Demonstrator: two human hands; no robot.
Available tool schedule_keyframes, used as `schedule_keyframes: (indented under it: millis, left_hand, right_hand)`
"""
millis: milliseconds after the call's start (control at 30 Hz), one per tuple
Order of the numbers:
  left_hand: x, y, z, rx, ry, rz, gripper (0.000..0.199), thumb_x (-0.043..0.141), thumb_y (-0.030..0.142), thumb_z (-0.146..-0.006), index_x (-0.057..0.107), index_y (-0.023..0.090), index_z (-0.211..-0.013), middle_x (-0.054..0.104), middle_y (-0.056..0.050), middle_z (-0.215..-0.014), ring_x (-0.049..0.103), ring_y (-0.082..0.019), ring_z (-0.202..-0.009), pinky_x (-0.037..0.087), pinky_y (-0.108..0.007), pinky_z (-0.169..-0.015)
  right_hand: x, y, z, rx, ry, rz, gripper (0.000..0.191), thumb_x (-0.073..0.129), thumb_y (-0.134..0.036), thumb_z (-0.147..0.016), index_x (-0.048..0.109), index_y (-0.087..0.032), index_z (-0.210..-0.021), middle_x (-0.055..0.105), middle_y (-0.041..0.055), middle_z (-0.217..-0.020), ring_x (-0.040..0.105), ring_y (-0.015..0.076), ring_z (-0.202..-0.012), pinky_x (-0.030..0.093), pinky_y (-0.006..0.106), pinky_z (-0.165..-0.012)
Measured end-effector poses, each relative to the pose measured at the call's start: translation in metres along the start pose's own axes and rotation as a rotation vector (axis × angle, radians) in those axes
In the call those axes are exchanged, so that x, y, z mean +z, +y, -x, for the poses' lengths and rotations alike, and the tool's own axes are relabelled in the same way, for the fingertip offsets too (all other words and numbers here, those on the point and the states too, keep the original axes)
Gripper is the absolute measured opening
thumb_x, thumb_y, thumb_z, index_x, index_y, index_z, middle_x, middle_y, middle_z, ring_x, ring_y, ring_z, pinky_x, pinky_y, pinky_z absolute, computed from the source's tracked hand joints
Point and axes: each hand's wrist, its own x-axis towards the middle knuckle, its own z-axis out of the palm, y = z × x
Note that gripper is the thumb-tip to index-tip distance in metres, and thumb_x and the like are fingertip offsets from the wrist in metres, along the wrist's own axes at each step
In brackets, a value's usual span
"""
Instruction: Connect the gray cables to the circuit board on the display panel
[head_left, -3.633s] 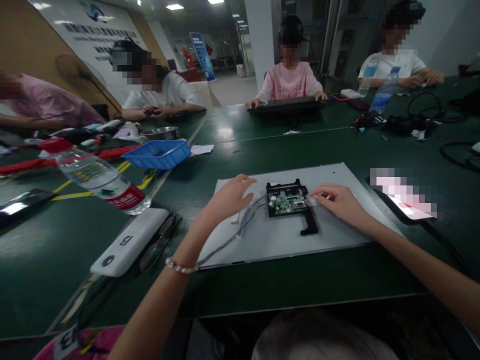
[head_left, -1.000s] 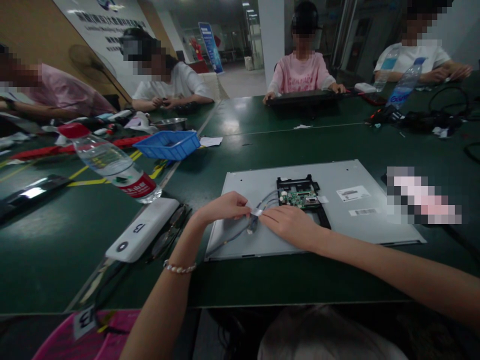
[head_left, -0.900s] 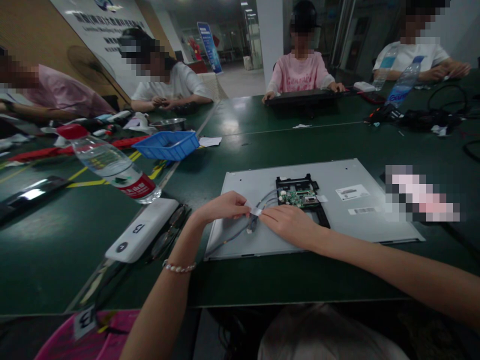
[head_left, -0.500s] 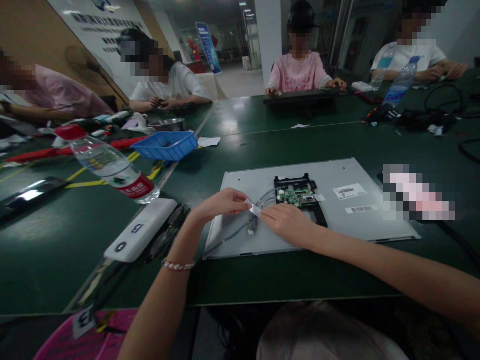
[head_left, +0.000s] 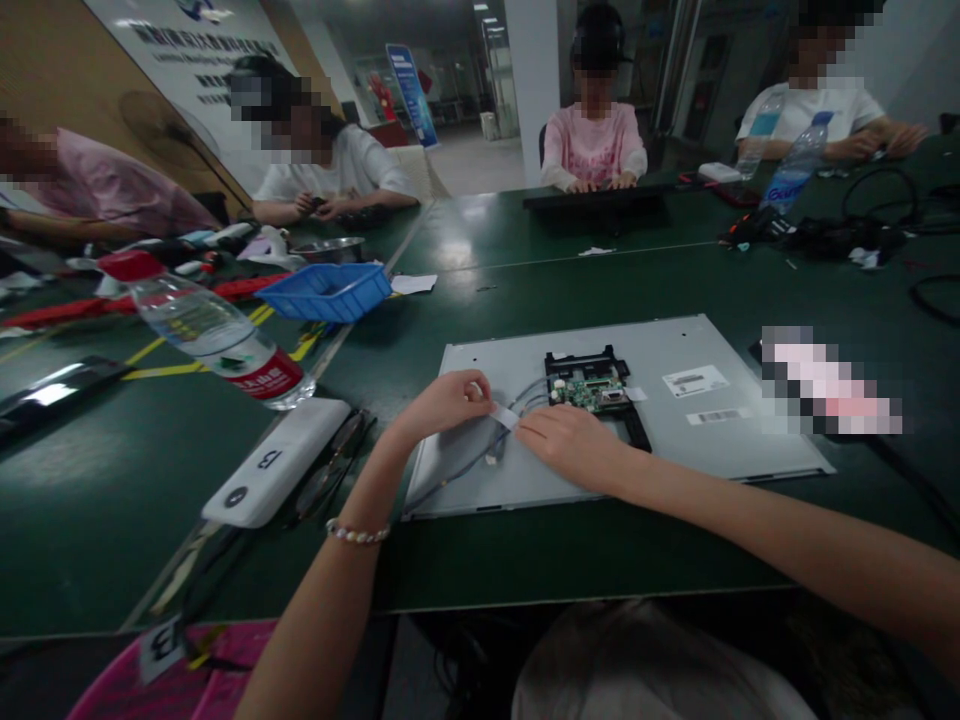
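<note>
1. Left hand (head_left: 454, 402): thumb and fingers drawn together, apparently pinching the near-left end of the white strip (head_left: 505, 416).
2. Right hand (head_left: 571, 446): back upward, fingers together at the strip's other end; whether they grip it or press it, you cannot tell.
3. White strip: between your two hands, across the grey cables (head_left: 466, 470), above the left part of the metal panel (head_left: 679, 445), left of the circuit board (head_left: 592, 392).
4. Handling, as judged: hold the strip flat and untwisted; anchor one end first, then smooth toward the other. Lay the cables side by side beneath it, without tugging where they meet the board.
5. Hidden: your right fingertips; part of the black bracket (head_left: 639, 432), behind your right hand; the strip's underside, so any adhesive is unconfirmed.
6. Hard to make out: a small pale piece (head_left: 492, 458) among the cables; print on the labels (head_left: 696, 380).
</note>
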Motion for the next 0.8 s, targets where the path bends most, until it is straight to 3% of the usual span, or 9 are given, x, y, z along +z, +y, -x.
schedule_keyframes:
  millis: [133,333,567,800]
  left_hand:
    - [-0.001,0.004,0.002,0.153,0.053,-0.073,0.022,0.057,0.027,-0.072,0.054,0.018,-0.091,0.052,0.005,-0.063,0.048,-0.011,-0.058,0.034,-0.021,-0.057]
    - [0.003,0.015,0.004,0.31,-0.03,-0.151,0.016,0.046,0.019,-0.077,0.061,0.016,-0.083,0.057,0.0,-0.075,0.05,-0.012,-0.066,0.038,-0.022,-0.063]
    - [0.003,0.015,0.004,0.319,-0.068,-0.144,0.017,0.052,0.027,-0.08,0.061,0.016,-0.088,0.06,-0.001,-0.079,0.052,-0.012,-0.066,0.039,-0.023,-0.063]
    - [0.003,0.011,0.003,0.254,-0.071,-0.095,0.017,0.052,0.027,-0.08,0.063,0.016,-0.088,0.062,-0.001,-0.08,0.052,-0.012,-0.068,0.04,-0.023,-0.066]
  right_hand:
    - [0.0,0.0,0.0,0.006,-0.006,0.002,0.021,0.044,-0.01,-0.092,0.061,-0.008,-0.104,0.064,0.0133,-0.108,0.059,0.0204,-0.096,0.047,0.035,-0.08]
    - [0.0,-0.001,0.0,-0.002,-0.014,0.009,0.018,0.046,-0.01,-0.091,0.06,-0.01,-0.102,0.063,0.0128,-0.107,0.058,0.0206,-0.095,0.046,0.035,-0.079]
    - [-0.003,-0.002,-0.002,-0.024,-0.049,0.01,0.02,0.042,-0.009,-0.092,0.061,-0.009,-0.099,0.065,0.0125,-0.102,0.059,0.0209,-0.095,0.045,0.035,-0.079]
    - [-0.028,-0.011,0.005,-0.048,-0.198,-0.073,0.029,0.048,-0.032,-0.092,0.061,-0.007,-0.098,0.065,0.0158,-0.103,0.059,0.024,-0.099,0.046,0.037,-0.084]
